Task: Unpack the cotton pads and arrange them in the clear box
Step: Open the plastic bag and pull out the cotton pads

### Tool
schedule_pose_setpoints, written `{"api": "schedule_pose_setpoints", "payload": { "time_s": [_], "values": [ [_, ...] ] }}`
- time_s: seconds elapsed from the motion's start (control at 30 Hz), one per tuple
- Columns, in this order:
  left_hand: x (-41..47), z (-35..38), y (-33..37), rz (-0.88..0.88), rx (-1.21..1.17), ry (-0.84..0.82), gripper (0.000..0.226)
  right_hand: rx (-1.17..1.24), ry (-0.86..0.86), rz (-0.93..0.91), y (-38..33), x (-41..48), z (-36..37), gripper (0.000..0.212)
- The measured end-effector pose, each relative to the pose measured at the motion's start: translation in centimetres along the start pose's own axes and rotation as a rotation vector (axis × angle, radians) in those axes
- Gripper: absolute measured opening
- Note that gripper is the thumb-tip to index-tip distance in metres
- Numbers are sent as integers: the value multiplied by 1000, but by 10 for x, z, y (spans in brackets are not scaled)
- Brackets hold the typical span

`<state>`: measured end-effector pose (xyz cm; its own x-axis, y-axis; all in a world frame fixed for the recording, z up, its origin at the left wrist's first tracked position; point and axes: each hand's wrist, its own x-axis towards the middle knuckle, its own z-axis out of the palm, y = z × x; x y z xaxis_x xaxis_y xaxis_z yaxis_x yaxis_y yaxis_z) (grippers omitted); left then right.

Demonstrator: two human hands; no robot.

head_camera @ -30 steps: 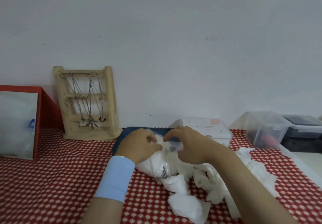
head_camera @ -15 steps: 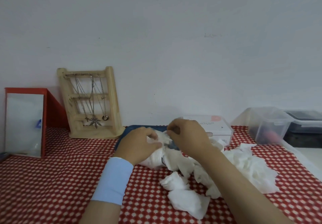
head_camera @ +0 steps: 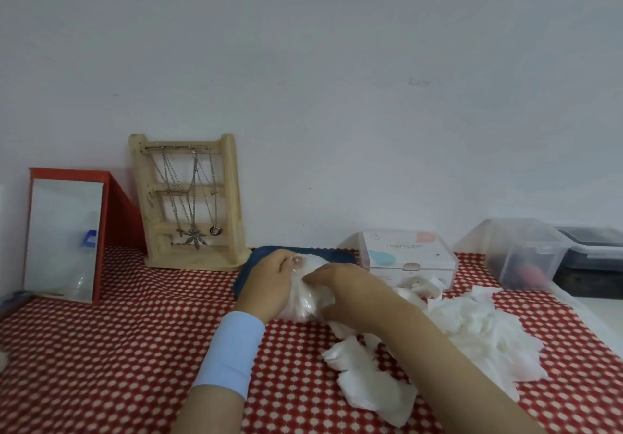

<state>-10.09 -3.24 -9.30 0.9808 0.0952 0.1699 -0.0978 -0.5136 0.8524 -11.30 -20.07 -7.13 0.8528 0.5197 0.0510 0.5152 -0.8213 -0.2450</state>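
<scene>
A clear plastic bag of cotton pads (head_camera: pixel 305 293) lies on the red dotted tablecloth, in the middle of the table. My left hand (head_camera: pixel 269 283) grips its left side, thumb on top. My right hand (head_camera: pixel 340 290) holds its right side with curled fingers. Loose white cotton pads (head_camera: pixel 478 329) are spread to the right, and more cotton pads (head_camera: pixel 367 383) lie in front of my right forearm. The clear box (head_camera: pixel 409 258), with a printed lid, stands just behind my right hand; a few pads lean against its front.
A dark blue tray (head_camera: pixel 256 263) lies behind my left hand. A wooden necklace stand (head_camera: pixel 190 204) and a red-framed mirror (head_camera: pixel 65 236) stand at the back left. A clear bin (head_camera: pixel 521 253) and a dark-lidded container (head_camera: pixel 595 258) sit at the back right.
Both hands have dropped lower and closer together on the bag, pressing it down toward the cloth. The view has shifted a little to the left.
</scene>
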Motion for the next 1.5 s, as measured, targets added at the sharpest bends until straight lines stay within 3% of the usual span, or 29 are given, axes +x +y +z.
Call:
{"api": "schedule_pose_setpoints", "payload": {
  "time_s": [0.13,0.27,0.3,0.37,0.47,0.57,0.63,0.7,0.87,0.97,1.03,1.1,1.17,1.27,1.37,1.5],
  "values": [
    [0,-6,0,38,-22,-6,24,-62,-87,24,-17,9,-1,66],
    [2,-14,-4,-68,-178,-200,17,-143,-123,80,-24,27,-4,43],
    [1,-17,-7,-85,-214,-280,25,-158,-178,116,-28,32,-7,42],
    [0,-23,-17,-35,-107,-412,68,-207,-385,202,-34,40,-6,49],
    [-5,-27,-21,37,222,-496,114,-346,-469,80,-35,51,-6,43],
    [-6,-22,-18,26,407,-550,118,-371,-393,54,-21,48,-2,44],
    [-3,-18,-19,28,455,-480,98,-329,-227,104,-15,40,-3,38],
    [-2,-17,-21,39,505,-384,82,-112,-39,107,-10,26,-6,28],
    [-4,-12,-13,77,623,-289,66,77,135,81,13,-6,-22,39],
    [-11,-14,-3,25,661,-452,96,35,219,95,27,-28,-30,49],
    [-19,-25,9,-9,698,-552,125,-100,161,88,33,-41,-32,55],
    [-26,-33,26,5,716,-561,134,-185,26,123,33,-56,-33,60],
    [-36,-34,45,51,588,-508,121,-151,-173,184,32,-71,-37,66],
    [-49,-16,68,181,379,-381,65,-24,-353,283,33,-88,-53,71],
    [-54,13,80,269,430,-357,44,79,-277,305,43,-88,-60,54],
    [-56,55,73,246,581,-516,51,125,45,292,57,-88,-45,45]
  ]
}}
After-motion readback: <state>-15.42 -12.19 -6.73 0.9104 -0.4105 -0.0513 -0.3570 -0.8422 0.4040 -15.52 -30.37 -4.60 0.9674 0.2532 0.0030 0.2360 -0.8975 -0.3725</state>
